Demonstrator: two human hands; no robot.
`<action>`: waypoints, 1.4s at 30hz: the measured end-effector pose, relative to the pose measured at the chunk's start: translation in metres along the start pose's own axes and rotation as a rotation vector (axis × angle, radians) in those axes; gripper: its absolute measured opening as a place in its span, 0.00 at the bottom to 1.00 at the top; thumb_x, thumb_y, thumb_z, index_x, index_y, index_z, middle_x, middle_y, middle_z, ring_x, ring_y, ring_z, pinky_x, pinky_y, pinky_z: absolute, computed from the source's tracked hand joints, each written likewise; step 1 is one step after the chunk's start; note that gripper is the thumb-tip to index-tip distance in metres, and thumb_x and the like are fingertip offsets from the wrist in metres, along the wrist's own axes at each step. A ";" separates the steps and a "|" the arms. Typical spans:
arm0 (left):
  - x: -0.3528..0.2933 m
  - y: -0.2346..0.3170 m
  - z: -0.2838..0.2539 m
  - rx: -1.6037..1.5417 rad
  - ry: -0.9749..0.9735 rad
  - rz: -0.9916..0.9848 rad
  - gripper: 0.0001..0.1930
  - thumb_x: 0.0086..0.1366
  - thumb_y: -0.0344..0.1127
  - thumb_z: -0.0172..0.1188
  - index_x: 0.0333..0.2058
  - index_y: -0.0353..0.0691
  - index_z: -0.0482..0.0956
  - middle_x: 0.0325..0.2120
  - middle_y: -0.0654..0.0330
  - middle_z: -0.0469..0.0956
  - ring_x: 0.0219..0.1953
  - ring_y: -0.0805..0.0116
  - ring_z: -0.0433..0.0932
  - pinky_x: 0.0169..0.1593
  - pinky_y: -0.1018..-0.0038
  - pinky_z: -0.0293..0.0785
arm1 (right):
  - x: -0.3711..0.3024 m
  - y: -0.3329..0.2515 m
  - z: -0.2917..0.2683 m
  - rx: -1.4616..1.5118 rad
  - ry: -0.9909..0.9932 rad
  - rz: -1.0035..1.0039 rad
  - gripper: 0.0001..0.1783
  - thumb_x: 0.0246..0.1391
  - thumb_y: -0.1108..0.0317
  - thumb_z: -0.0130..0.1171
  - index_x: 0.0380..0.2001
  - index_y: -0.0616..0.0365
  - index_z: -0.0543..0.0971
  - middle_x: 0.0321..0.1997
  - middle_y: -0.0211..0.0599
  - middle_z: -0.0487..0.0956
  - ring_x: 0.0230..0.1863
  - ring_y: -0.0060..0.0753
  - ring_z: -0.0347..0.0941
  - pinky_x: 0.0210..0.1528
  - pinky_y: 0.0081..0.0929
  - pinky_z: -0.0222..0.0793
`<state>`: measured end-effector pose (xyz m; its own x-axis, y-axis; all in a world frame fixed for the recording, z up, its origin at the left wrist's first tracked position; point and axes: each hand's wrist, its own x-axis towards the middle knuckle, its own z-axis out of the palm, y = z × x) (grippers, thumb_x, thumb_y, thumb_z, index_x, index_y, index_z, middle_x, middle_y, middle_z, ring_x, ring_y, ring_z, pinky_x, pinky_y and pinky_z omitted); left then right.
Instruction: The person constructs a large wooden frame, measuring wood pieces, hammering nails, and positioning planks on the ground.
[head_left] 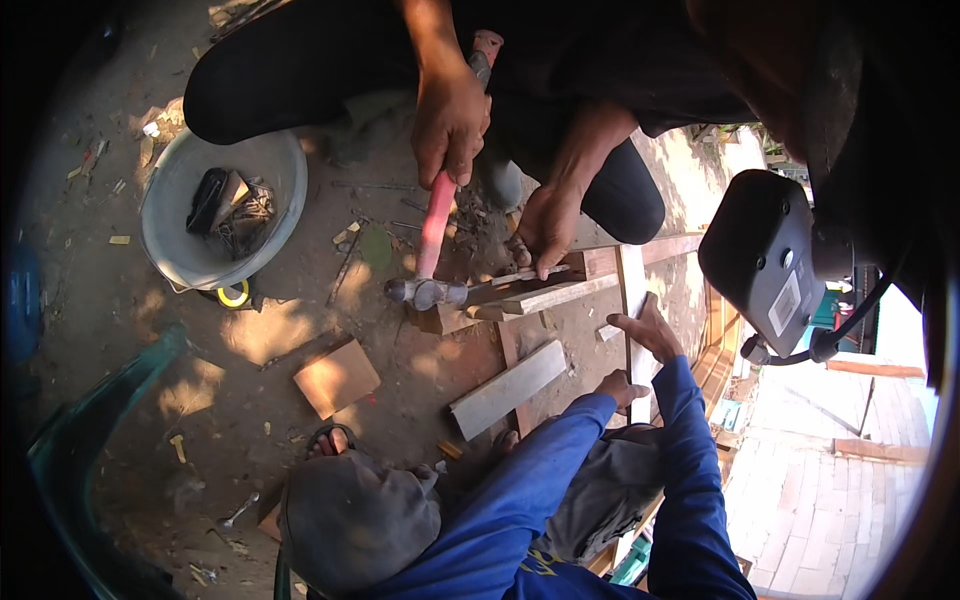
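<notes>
My arms come in from the upper edge. My right hand (451,125), at upper middle, is closed round the red handle of a hammer (437,220). The hammer's metal head is beside the end of a wooden frame (560,296). To the right, my left hand (548,232) pinches a thin pale strip (530,273) against this frame; its exact kind is unclear. Opposite me, a co-worker in blue sleeves (530,480) grips a pale board (635,330) with both hands, where it crosses the frame.
A bucket (293,205) at left holds nails, a wood piece and a dark object. A yellow tape roll (233,293) lies beside it. A square wood block (337,377) and a loose plank (510,388) lie on the ground. A black camera box (760,260) blocks the right side.
</notes>
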<state>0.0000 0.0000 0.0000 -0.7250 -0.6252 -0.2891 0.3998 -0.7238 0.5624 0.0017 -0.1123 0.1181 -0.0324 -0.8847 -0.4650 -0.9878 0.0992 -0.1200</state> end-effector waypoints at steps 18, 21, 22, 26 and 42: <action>-0.015 0.020 -0.009 0.073 0.043 0.001 0.26 0.60 0.39 0.70 0.49 0.24 0.77 0.41 0.45 0.83 0.37 0.58 0.86 0.37 0.68 0.88 | 0.000 -0.018 -0.004 0.031 -0.004 0.071 0.63 0.38 0.44 0.74 0.62 0.82 0.54 0.57 0.64 0.72 0.58 0.53 0.73 0.63 0.37 0.67; -0.017 0.020 -0.002 0.038 0.017 0.028 0.25 0.60 0.38 0.70 0.49 0.24 0.77 0.41 0.45 0.83 0.37 0.57 0.86 0.37 0.68 0.88 | 0.010 0.009 -0.003 -0.034 0.042 0.032 0.62 0.39 0.43 0.73 0.62 0.79 0.54 0.57 0.65 0.72 0.59 0.52 0.72 0.63 0.38 0.66; -0.015 0.024 -0.004 0.076 0.003 -0.001 0.24 0.60 0.37 0.68 0.50 0.26 0.77 0.42 0.47 0.83 0.37 0.57 0.86 0.39 0.66 0.88 | 0.011 0.010 -0.002 -0.034 0.063 0.048 0.63 0.38 0.43 0.73 0.63 0.80 0.54 0.58 0.66 0.71 0.59 0.53 0.72 0.63 0.38 0.66; -0.020 0.023 -0.013 -0.006 -0.015 -0.015 0.23 0.63 0.32 0.65 0.55 0.31 0.75 0.45 0.48 0.84 0.43 0.56 0.87 0.41 0.61 0.88 | 0.008 -0.009 0.001 0.010 0.044 0.098 0.64 0.36 0.43 0.75 0.62 0.83 0.56 0.58 0.67 0.72 0.60 0.55 0.72 0.63 0.37 0.67; -0.043 0.045 -0.025 0.277 0.021 -0.055 0.30 0.64 0.44 0.65 0.54 0.22 0.71 0.44 0.49 0.81 0.37 0.61 0.85 0.41 0.68 0.87 | 0.026 0.015 0.005 0.042 0.054 -0.027 0.69 0.35 0.37 0.76 0.60 0.88 0.55 0.60 0.78 0.68 0.63 0.64 0.70 0.64 0.39 0.69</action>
<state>0.0626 -0.0130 0.0183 -0.7283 -0.5953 -0.3394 0.1900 -0.6513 0.7347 -0.0131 -0.1315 0.1003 -0.0147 -0.9104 -0.4134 -0.9813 0.0926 -0.1690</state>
